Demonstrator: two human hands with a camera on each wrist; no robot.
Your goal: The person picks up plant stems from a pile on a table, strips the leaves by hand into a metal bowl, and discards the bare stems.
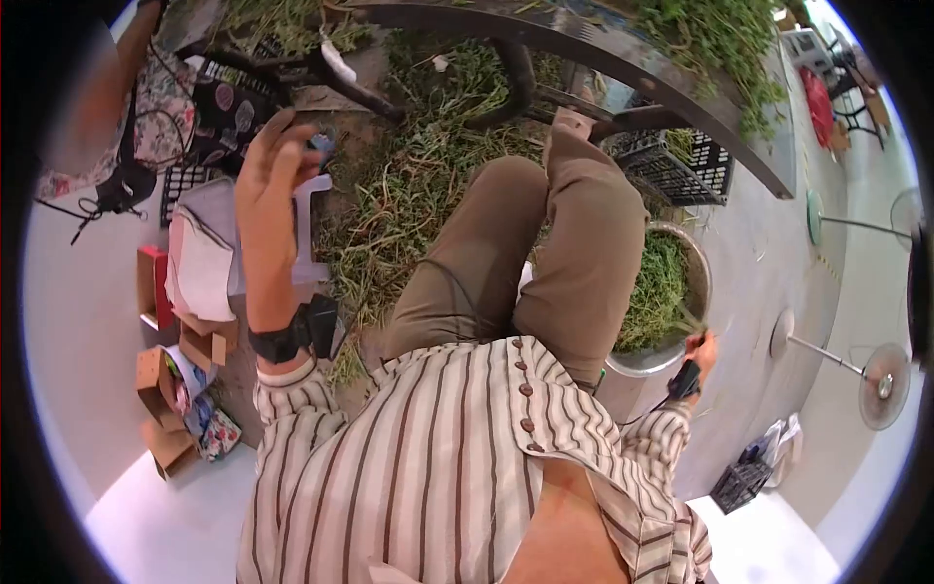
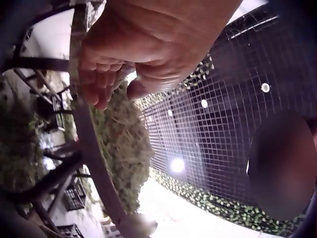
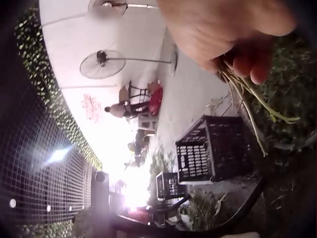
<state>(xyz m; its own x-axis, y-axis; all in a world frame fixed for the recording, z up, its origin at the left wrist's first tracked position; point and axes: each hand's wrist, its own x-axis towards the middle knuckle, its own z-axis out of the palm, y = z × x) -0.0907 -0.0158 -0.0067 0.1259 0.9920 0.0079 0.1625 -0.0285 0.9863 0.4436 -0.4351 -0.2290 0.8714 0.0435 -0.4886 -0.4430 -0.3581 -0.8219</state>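
- Beside the basin [image 1: 697, 277], clasping stems [image 3: 236, 83] in right hand [image 1: 702, 350], projecting beyond the grip.
- Well apart from stems, holding left hand [image 1: 269, 165] up, digits loosely parted.

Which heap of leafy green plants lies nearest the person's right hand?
The leafy green heap inside the round silver metal basin, beside the right hand; the floor heap and dark-edged table's heap lie farther off.
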